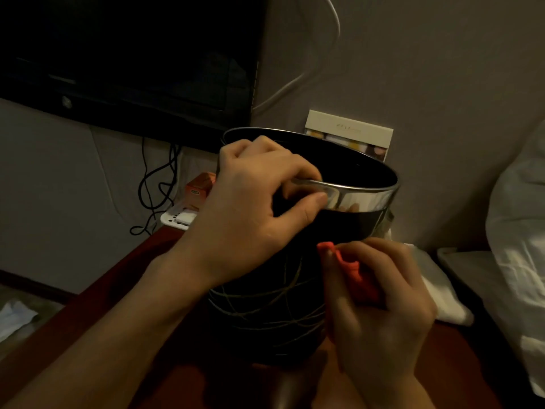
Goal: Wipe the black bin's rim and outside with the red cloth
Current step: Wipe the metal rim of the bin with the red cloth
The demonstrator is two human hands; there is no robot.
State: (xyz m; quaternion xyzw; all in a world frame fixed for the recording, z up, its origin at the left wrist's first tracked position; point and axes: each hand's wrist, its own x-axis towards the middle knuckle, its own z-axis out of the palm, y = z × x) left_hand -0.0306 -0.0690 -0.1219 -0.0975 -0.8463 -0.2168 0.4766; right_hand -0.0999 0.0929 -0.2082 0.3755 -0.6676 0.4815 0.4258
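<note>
Bin [265, 305]: black, round, upright on a dark red counter [97, 305], with a bright metal rim [362, 197] and thin pale lines over its side. We take it as our landmark.

Left hand [250, 208]: at the bin's near left top. Its fingers [283, 160] curl over the rim and the thumb presses the metal band from outside, so we read it as gripping the rim to steady the bin.

Right hand [380, 302]: against the bin's right side, below the rim. Its fingers are clenched around the cloth [354, 276].

Cloth: red, bunched in the right hand, one corner poking out toward the rim. It lies against the bin's outer wall, as far as we can tell in the dim light.

Behind the bin: a dark screen [126, 60] up and to the left, black cables [156, 184] hanging beneath it, a white tray [174, 218] and an orange box [199, 187] at the left, a pale card [348, 128] propped on the wall.

Right of the bin: white bedding [519, 225].

Step in hand, as we judge it: wiping the outside wall, right flank. We cannot tell whether the rim is done.

Next move calls for: firm cloth pressure around the curved wall, the left hand bracing or turning the bin to bring fresh surface round.
</note>
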